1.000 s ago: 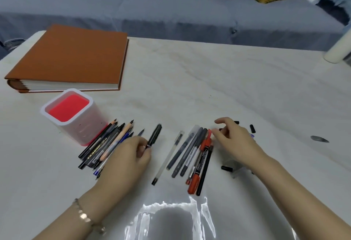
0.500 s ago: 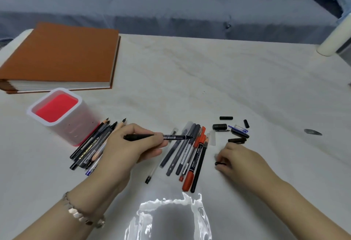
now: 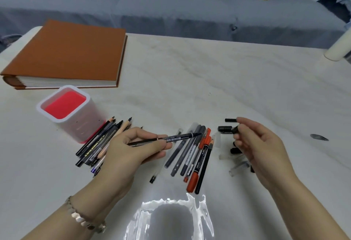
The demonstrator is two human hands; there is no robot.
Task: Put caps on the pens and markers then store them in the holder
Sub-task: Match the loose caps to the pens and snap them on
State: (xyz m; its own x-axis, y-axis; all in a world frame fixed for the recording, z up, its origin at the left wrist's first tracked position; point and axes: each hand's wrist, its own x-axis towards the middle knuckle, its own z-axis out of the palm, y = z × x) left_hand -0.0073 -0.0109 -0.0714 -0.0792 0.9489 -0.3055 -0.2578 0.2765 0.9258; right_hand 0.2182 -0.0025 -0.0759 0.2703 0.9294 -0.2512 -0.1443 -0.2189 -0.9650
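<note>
The left hand [image 3: 131, 150] has lifted a black pen [image 3: 167, 139] off the table [image 3: 209, 80]; the right hand [image 3: 260, 144] now pinches what looks like its cap [image 3: 235, 129], so capping comes next.

Holder [image 3: 73, 114] left of pens [image 3: 191, 156]; album [image 3: 66, 55] behind.

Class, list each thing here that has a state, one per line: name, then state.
Holder: upright, no pens inside.
Black pen: uncapped, held by left hand.
Black cap: off, pinched by right hand.
Orange album: closed, lying flat.
Red marker: capped, lying on table.
</note>
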